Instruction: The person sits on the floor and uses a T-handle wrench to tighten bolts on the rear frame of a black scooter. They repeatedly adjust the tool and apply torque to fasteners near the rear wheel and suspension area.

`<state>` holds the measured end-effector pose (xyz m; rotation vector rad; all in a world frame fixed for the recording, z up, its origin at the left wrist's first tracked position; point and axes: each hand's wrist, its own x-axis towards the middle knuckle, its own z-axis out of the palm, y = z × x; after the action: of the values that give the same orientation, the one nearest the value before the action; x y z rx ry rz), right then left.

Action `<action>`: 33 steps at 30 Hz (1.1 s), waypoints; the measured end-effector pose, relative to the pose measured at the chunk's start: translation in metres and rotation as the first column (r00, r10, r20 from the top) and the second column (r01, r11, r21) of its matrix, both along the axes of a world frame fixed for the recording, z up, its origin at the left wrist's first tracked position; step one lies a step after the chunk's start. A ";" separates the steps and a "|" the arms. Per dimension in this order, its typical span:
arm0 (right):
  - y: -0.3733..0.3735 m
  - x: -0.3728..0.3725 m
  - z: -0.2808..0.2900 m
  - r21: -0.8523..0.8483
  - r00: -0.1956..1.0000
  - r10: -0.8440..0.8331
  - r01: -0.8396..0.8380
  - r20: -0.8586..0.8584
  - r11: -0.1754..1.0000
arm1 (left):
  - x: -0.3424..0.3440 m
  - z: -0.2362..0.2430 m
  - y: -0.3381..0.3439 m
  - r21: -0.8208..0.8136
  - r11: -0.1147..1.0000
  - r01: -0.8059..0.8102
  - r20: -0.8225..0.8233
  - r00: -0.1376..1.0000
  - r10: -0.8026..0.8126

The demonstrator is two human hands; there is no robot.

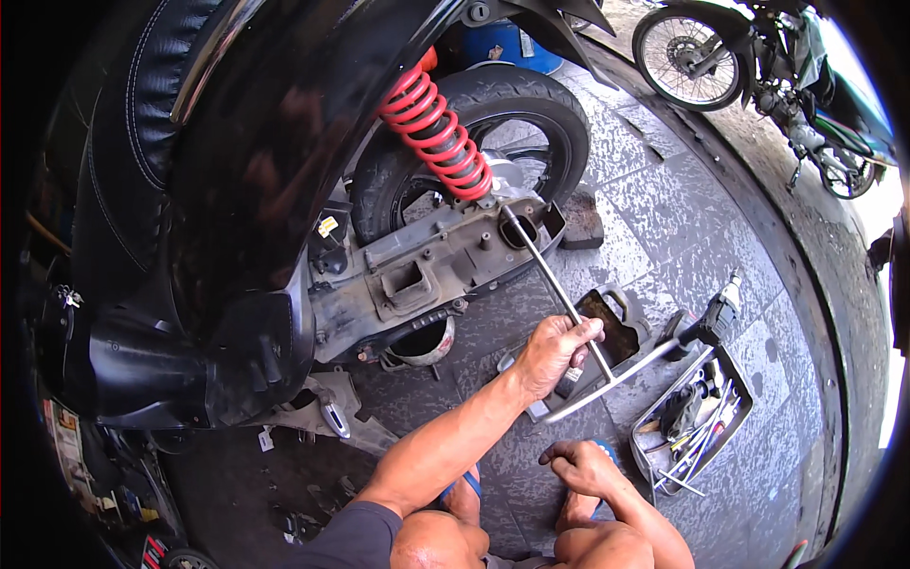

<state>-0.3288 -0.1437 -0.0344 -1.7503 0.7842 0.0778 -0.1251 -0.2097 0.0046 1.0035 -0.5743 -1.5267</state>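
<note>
A long T-handle wrench slants across the middle, its tip at the rear end of the scooter's grey drive-case cover, by the foot of a red coil-spring shock absorber. My left hand is closed around the wrench's shaft just above the crossbar. The crossbar reaches toward a cordless power tool. My right hand hangs over my right knee and foot, its fingers curled in with nothing seen in them. Behind the cover stands the scooter's rear wheel.
A tool tray with screwdrivers and other hand tools lies at right. Beyond my left hand is a dark open container. The scooter's black body fills the upper left. A dark block sits by the wheel; another motorcycle stands far right.
</note>
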 end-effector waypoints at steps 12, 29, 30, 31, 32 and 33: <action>0.000 0.008 0.010 -0.065 0.996 -0.014 0.009 -0.085 0.998 | 0.001 0.001 0.001 -0.007 1.000 0.016 -0.001 1.000 -0.016; -0.037 -0.005 0.067 -0.937 0.963 -0.115 0.263 0.242 0.230 | 0.007 -0.004 0.001 0.047 0.998 0.030 0.014 0.999 -0.031; -0.044 -0.002 0.071 -0.978 0.986 -0.123 0.134 0.114 0.163 | 0.006 -0.003 0.000 0.036 0.999 0.016 0.005 1.000 -0.016; -0.052 0.003 0.072 -0.985 0.991 -0.114 0.090 0.073 0.147 | 0.005 -0.003 -0.002 0.034 0.999 -0.002 -0.003 1.000 0.003; -0.059 0.010 0.072 -0.992 0.995 -0.098 0.007 -0.005 0.126 | 0.004 -0.003 -0.003 0.029 0.999 -0.021 -0.011 1.000 0.021; -0.067 0.020 0.070 -0.983 0.996 -0.082 0.060 0.046 0.175 | 0.004 -0.003 -0.005 0.035 0.999 -0.010 0.003 1.000 0.010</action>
<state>-0.3091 -0.2110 0.0352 -2.9792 1.0234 -0.6739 -0.1212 -0.2148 0.0014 1.0338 -0.5452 -1.5315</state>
